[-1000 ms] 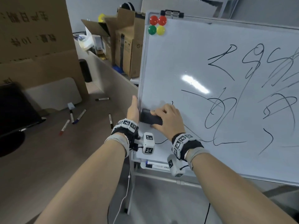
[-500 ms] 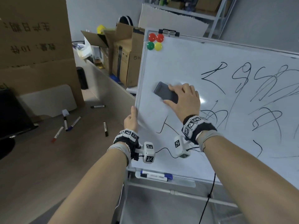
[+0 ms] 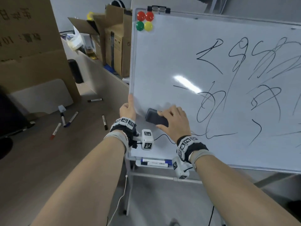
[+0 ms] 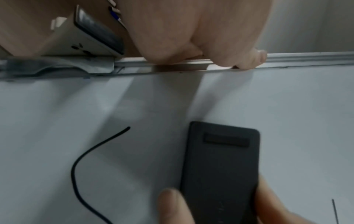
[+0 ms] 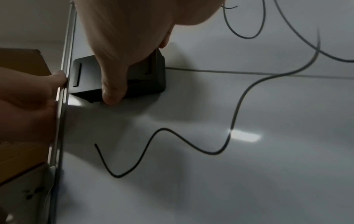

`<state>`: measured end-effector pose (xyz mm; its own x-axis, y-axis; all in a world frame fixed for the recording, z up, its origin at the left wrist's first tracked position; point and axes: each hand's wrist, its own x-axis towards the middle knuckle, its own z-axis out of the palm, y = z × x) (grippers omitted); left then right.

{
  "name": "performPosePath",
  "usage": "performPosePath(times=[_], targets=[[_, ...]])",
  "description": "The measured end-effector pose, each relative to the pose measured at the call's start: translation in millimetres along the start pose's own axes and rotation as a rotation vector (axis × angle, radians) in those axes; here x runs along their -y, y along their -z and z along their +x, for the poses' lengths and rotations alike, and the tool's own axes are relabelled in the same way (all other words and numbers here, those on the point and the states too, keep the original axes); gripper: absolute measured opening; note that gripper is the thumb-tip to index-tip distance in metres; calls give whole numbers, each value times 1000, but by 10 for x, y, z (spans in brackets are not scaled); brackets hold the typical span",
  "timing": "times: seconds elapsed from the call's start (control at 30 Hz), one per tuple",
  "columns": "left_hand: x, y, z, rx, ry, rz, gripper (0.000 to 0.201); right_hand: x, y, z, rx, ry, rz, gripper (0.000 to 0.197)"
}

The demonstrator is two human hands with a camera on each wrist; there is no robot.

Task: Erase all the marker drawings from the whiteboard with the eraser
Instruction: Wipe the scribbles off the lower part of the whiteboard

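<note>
Fingers (image 3: 171, 111) of right hand (image 3: 173, 122) curling over dark eraser (image 3: 156, 119), thumb underneath, pressing it flat against whiteboard (image 3: 162, 62). Head view: eraser sitting low on the board near its left edge, long axis running roughly left to right, slightly tilted. Marker drawings (image 3: 210, 108) lying mostly to the right of the fingers, well across the board; one wavy line (image 3: 162, 137) trailing just below the eraser. Left hand (image 3: 127, 110) gripping the board's left frame, thumb pointing up along it, steadying. Right forearm reaching up and in, wrist bent toward the surface. Loose markers (image 3: 65, 121) lying on the desk to the left; magnets (image 3: 145, 21) sitting at the top left corner.

Left wrist view: left-hand fingers (image 4: 249, 59) hooking over the metal frame (image 4: 306, 57). Eraser (image 4: 220, 166) lying just beside the frame on bare board, right thumb (image 4: 172, 206) pinching its side. Black stroke end (image 4: 99, 145) sitting close by, not touched.

Right wrist view: thumb (image 5: 113, 84) clamping the eraser's (image 5: 153, 78) lower edge, other fingers mostly hidden behind the palm. Eraser nearly touching the frame beside the left hand (image 5: 28, 98). Wavy line (image 5: 172, 136) running below it and off to the right. Judging: coming sweep likely needing travel down and rightward, right hand nearer.
</note>
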<state>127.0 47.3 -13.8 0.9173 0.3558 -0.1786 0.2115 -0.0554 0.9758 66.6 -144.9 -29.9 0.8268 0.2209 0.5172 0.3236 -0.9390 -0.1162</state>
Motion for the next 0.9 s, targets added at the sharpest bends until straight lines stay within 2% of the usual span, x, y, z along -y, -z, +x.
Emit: performPosePath(times=[0.2,0.3,0.4,0.6,0.73,0.9], targets=[[-15,-75,-48,-2,-44,30,59,-61,153,95,12,59,-69,52],[14,-46,-51,10,-64,70,58,-27,296,347,-59,-53,-55,52],[33,26,-31,17,-76,81,57,11,304,467,-91,-39,-22,54],[201,72,50,38,-89,50,55,91,104,348,-163,-71,66,54],[320,140,104,69,-99,98,57,178,-46,217,-114,-15,109,55],[413,244,68,127,-153,206,54,345,-317,-167,109,140,57,56]])
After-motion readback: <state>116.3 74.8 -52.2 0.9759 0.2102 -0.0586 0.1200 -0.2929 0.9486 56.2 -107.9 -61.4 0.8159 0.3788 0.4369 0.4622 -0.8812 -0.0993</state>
